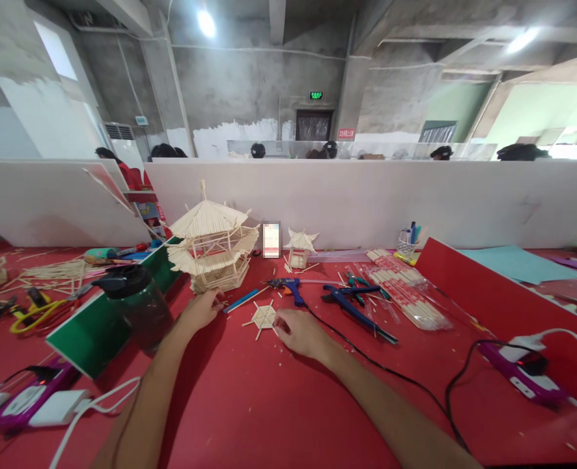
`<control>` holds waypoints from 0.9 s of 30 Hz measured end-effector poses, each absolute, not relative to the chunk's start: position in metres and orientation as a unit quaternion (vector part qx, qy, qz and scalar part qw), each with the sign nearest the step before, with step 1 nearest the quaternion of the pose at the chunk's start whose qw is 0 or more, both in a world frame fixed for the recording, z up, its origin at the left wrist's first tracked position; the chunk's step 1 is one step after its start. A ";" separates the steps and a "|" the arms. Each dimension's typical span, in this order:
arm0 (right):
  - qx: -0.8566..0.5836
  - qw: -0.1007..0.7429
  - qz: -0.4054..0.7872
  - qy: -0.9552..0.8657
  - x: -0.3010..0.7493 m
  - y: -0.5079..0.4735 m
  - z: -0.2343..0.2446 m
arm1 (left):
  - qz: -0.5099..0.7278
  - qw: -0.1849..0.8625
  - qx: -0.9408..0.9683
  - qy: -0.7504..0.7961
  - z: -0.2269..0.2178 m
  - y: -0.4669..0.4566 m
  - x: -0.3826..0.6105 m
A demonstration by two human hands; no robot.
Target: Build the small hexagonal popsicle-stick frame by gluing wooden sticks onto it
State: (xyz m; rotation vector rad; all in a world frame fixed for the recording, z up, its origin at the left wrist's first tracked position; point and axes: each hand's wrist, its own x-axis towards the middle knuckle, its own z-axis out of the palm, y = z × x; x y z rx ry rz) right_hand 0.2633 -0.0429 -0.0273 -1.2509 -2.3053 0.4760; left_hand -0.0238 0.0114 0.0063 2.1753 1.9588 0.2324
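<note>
Clock taken from the stick wheel (264, 317), which lies flat on the red table (249, 404) in front of the person. Right hand (301, 332) at 3 o'clock, fingers bent and mostly closed, fingertips at the wheel's near-right rim; they cover the spokes on that side, so can't tell if it is pinched or only touched. Left hand (204, 311) at 9 o'clock, half curled, just in front of the large stick pavilion (210, 251) at 11; fingertips overlap its base edge, contact unclear, can't tell if anything is held. Blue stick (241, 300) at 10, between left hand and wheel. Glue gun (293, 290) at 1, nozzle end lost in small clutter. Small stick pavilion (299, 247) also at 1, farther back, loose bits at its foot. Phone (271, 240) at 12, screen pixelated, unreadable. Dark blue cutter (357, 305) near 3, overlapping green-handled pliers (361, 290), tips hard to separate. Bagged sticks (408, 296) beyond, plastic glare blurs the print. Dark bottle (135, 306) at 9, hiding part of the green board (86, 335). Left power strip (25, 404) at 8, its plug cut by the frame edge. White partition (318, 195) at 12 hides co-workers, only heads visible above it; both forearms run out of frame at the bottom.
</note>
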 end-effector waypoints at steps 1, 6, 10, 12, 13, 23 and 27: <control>-0.456 0.236 0.174 -0.841 0.263 -0.043 -0.028 | 0.079 0.107 0.739 0.660 0.005 0.012 -0.025; -0.456 0.238 0.175 -0.839 0.263 -0.043 -0.028 | 0.093 0.094 0.742 0.657 -0.003 0.016 -0.027; -0.452 0.244 0.174 -0.840 0.263 -0.043 -0.027 | 0.139 0.100 0.734 0.657 -0.002 0.017 -0.026; -0.452 0.242 0.176 -0.840 0.264 -0.042 -0.027 | 0.148 0.101 0.726 0.664 0.001 0.017 -0.024; -0.453 0.242 0.177 -0.840 0.264 -0.042 -0.027 | 0.146 0.099 0.721 0.670 0.003 0.017 -0.023; -0.455 0.240 0.183 -0.838 0.264 -0.044 -0.027 | 0.117 0.081 0.700 0.700 0.010 0.010 -0.016; -0.453 0.236 0.184 -0.839 0.263 -0.045 -0.026 | 0.107 0.058 0.693 0.711 0.010 0.011 -0.019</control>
